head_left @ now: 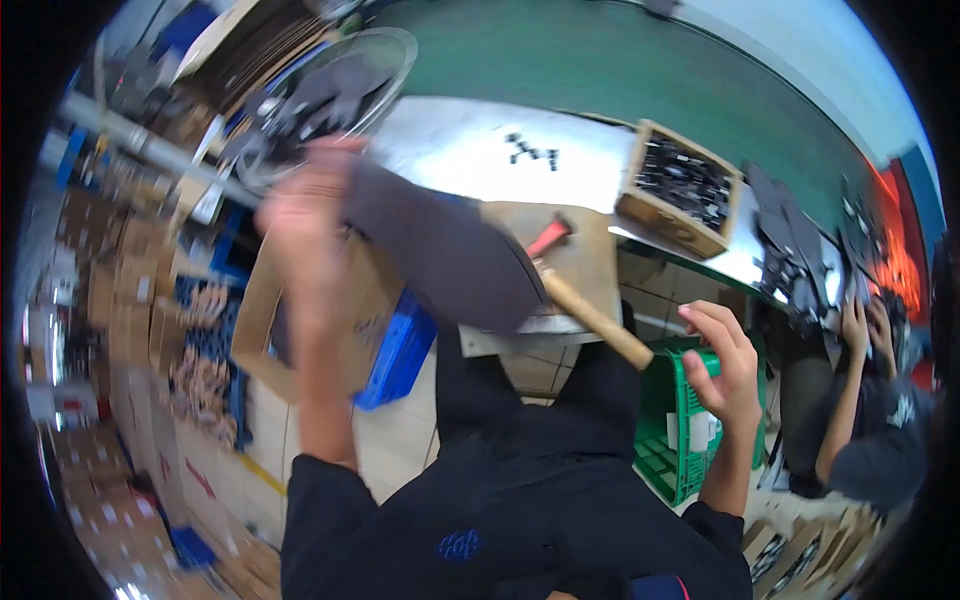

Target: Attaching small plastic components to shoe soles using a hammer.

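My left hand, smeared by motion, grips one end of a dark grey sole-shaped piece, probably a shoe sole. The piece stretches to the right in front of the bench edge, partly covering a tan work pad. On that pad lies a hammer with a red-and-dark head and a wooden handle that points toward me. To the right of the handle, my right hand hangs in the air, fingers curved and apart, holding nothing. Several small black pieces are scattered on the metal bench top.
A wooden box of small black parts stands at right. A clear round tub of dark pieces is at left. Below are a cardboard box, blue crate and green crate. Another person works at far right.
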